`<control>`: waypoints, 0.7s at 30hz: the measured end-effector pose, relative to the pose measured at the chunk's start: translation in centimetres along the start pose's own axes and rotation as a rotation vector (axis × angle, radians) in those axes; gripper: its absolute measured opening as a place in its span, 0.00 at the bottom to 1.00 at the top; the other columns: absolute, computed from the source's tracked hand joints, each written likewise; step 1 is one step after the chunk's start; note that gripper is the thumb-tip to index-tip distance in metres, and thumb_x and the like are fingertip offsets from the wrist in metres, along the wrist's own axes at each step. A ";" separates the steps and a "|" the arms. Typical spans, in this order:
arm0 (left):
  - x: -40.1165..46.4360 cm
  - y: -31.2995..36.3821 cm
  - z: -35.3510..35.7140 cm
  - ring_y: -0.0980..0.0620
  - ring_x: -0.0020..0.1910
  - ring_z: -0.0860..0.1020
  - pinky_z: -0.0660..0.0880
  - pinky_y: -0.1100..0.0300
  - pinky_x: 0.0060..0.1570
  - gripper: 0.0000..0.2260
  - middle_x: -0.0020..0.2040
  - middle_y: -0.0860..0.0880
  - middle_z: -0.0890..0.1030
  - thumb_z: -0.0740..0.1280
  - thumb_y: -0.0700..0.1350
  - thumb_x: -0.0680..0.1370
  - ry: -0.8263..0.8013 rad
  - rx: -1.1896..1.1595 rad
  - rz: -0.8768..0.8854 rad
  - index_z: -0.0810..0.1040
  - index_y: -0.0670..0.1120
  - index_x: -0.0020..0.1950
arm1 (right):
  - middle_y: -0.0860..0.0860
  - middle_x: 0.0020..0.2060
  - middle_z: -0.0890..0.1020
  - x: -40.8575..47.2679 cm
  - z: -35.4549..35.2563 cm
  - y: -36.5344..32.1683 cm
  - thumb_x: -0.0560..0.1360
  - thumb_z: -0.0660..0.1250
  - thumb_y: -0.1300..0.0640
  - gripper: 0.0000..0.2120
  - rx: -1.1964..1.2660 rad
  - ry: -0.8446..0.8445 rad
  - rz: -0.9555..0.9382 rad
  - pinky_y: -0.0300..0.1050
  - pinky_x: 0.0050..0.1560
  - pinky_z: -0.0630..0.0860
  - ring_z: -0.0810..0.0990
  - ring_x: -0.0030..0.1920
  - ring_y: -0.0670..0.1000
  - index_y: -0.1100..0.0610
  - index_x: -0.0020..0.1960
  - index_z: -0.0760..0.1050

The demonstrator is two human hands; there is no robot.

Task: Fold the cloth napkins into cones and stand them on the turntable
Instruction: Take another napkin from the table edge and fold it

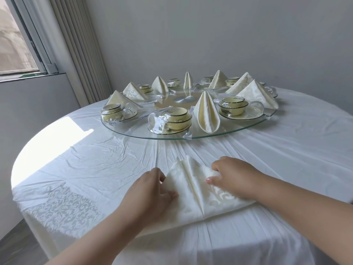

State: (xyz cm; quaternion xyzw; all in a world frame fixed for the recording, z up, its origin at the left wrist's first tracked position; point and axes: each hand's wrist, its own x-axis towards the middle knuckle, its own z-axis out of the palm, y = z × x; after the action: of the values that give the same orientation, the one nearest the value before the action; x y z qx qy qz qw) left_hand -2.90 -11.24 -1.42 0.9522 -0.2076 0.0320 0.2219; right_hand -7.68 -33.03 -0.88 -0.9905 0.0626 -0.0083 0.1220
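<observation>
Cream napkin [198, 196] partly folded on the near tablecloth, eight or so cones standing on glass turntable [219, 135]

We see small dark print on the plastic wrap [162, 122] around the nearest cup set [172, 121], yet we cannot read any word or number.

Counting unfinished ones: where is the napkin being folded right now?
In the head view, the napkin lies on the tablecloth at the near edge, between the left hand and right hand, short of the turntable.

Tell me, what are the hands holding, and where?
Both grip one cream napkin on the tablecloth: left hand its left edge, right hand its right folded side.
</observation>
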 end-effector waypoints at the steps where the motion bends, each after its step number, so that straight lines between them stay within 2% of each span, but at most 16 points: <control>1: -0.1 0.0 0.3 0.55 0.46 0.72 0.63 0.61 0.38 0.13 0.46 0.57 0.72 0.69 0.56 0.73 0.017 -0.013 0.025 0.68 0.55 0.49 | 0.43 0.37 0.63 0.0 0.0 0.0 0.78 0.61 0.42 0.20 0.006 -0.003 -0.017 0.38 0.33 0.59 0.67 0.45 0.48 0.46 0.33 0.56; 3: -0.2 -0.4 1.0 0.53 0.55 0.71 0.64 0.63 0.47 0.18 0.53 0.55 0.70 0.70 0.56 0.72 0.061 -0.011 0.083 0.68 0.54 0.58 | 0.44 0.40 0.63 0.0 0.1 0.0 0.78 0.61 0.43 0.20 -0.014 -0.009 -0.047 0.42 0.41 0.64 0.64 0.48 0.48 0.46 0.33 0.55; 5: -0.1 -0.9 1.7 0.51 0.60 0.67 0.63 0.62 0.55 0.23 0.58 0.53 0.69 0.70 0.56 0.72 0.149 0.034 0.198 0.69 0.51 0.63 | 0.46 0.44 0.64 0.0 0.1 -0.2 0.78 0.61 0.43 0.21 -0.047 -0.013 -0.070 0.44 0.47 0.64 0.63 0.50 0.48 0.46 0.33 0.54; 7: 0.2 -1.0 1.9 0.50 0.59 0.67 0.66 0.56 0.55 0.22 0.58 0.53 0.71 0.67 0.59 0.70 0.218 0.106 0.338 0.74 0.52 0.61 | 0.47 0.46 0.64 0.1 0.0 -0.1 0.78 0.60 0.43 0.20 -0.042 -0.039 -0.065 0.44 0.48 0.63 0.63 0.51 0.48 0.46 0.34 0.54; 9: 0.4 -0.7 1.6 0.51 0.54 0.71 0.69 0.56 0.50 0.19 0.54 0.55 0.76 0.62 0.60 0.70 0.205 0.159 0.446 0.78 0.54 0.56 | 0.47 0.48 0.64 0.1 0.1 -0.1 0.78 0.61 0.42 0.17 -0.038 -0.050 -0.059 0.44 0.49 0.63 0.66 0.55 0.49 0.45 0.36 0.58; 11: 0.6 -0.5 1.4 0.51 0.50 0.75 0.71 0.57 0.46 0.16 0.50 0.58 0.79 0.59 0.57 0.72 0.138 0.214 0.532 0.80 0.55 0.53 | 0.47 0.52 0.65 0.1 0.3 0.1 0.77 0.61 0.41 0.09 -0.035 -0.005 -0.067 0.43 0.55 0.64 0.65 0.60 0.49 0.45 0.48 0.64; 13: 0.7 -0.5 1.3 0.53 0.49 0.77 0.71 0.57 0.47 0.14 0.49 0.59 0.80 0.56 0.54 0.75 0.056 0.256 0.584 0.80 0.55 0.52 | 0.46 0.63 0.63 0.1 0.6 0.2 0.78 0.59 0.42 0.19 -0.092 0.053 -0.142 0.44 0.65 0.57 0.59 0.67 0.48 0.47 0.66 0.62; 15: 0.7 -0.6 1.2 0.55 0.51 0.77 0.69 0.57 0.50 0.16 0.50 0.59 0.80 0.52 0.54 0.77 0.003 0.299 0.598 0.79 0.54 0.52 | 0.41 0.72 0.58 0.1 0.7 0.1 0.81 0.52 0.43 0.23 -0.107 0.041 -0.248 0.43 0.70 0.47 0.51 0.73 0.44 0.44 0.75 0.56; 18: 0.4 -0.7 0.9 0.57 0.56 0.75 0.63 0.56 0.60 0.23 0.54 0.58 0.80 0.45 0.58 0.78 -0.033 0.317 0.591 0.76 0.54 0.57 | 0.36 0.76 0.51 0.3 1.1 0.1 0.82 0.44 0.42 0.23 -0.097 -0.100 -0.304 0.44 0.72 0.41 0.42 0.76 0.42 0.41 0.76 0.53; 20: -0.1 -0.4 0.6 0.57 0.64 0.72 0.55 0.54 0.69 0.29 0.63 0.58 0.76 0.41 0.62 0.77 -0.061 0.311 0.586 0.72 0.55 0.66 | 0.35 0.76 0.49 0.6 1.3 0.2 0.82 0.43 0.42 0.23 -0.118 -0.149 -0.303 0.46 0.73 0.41 0.41 0.76 0.42 0.40 0.76 0.52; 21: -0.4 -0.2 0.4 0.58 0.69 0.67 0.51 0.53 0.73 0.31 0.69 0.58 0.72 0.39 0.65 0.77 -0.085 0.313 0.588 0.67 0.54 0.72 | 0.35 0.76 0.49 0.6 1.4 0.3 0.82 0.43 0.41 0.23 -0.128 -0.164 -0.304 0.48 0.74 0.41 0.41 0.76 0.42 0.39 0.76 0.52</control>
State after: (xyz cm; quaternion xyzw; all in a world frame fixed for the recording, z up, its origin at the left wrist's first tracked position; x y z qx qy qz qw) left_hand -3.23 -11.14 -1.94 0.8746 -0.4749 0.0866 0.0453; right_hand -7.03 -33.02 -2.28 -0.9917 -0.0974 0.0582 0.0606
